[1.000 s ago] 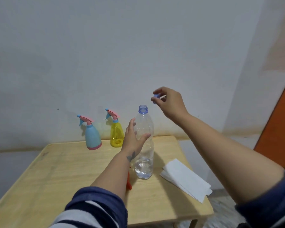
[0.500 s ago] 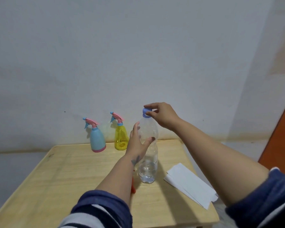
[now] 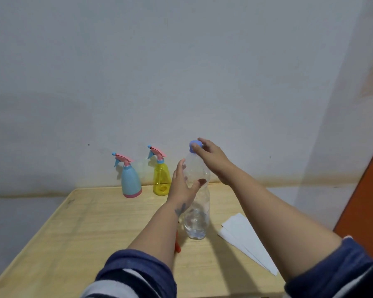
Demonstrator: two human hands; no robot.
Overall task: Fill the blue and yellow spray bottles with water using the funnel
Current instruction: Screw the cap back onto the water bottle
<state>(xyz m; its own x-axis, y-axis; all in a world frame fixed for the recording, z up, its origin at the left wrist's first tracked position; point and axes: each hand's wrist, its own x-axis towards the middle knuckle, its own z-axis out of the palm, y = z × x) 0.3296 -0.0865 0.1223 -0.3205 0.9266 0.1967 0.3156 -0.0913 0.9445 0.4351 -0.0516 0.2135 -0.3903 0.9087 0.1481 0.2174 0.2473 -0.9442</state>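
A clear plastic water bottle stands upright on the wooden table, with a little water in its bottom. My left hand grips its upper body. My right hand pinches the blue cap that sits on the bottle's mouth. The blue spray bottle and the yellow spray bottle stand side by side at the table's far edge by the wall, both with pink and blue trigger heads on. A red object, mostly hidden by my left forearm, lies next to the water bottle.
Folded white paper sheets lie on the table to the right of the water bottle, near the right edge. A grey wall rises right behind the table. An orange panel stands at the far right.
My right hand, which held the blue cap up and to the right of the open bottle, has come down and set the cap on the bottle's mouth. The left hand stays on the bottle.
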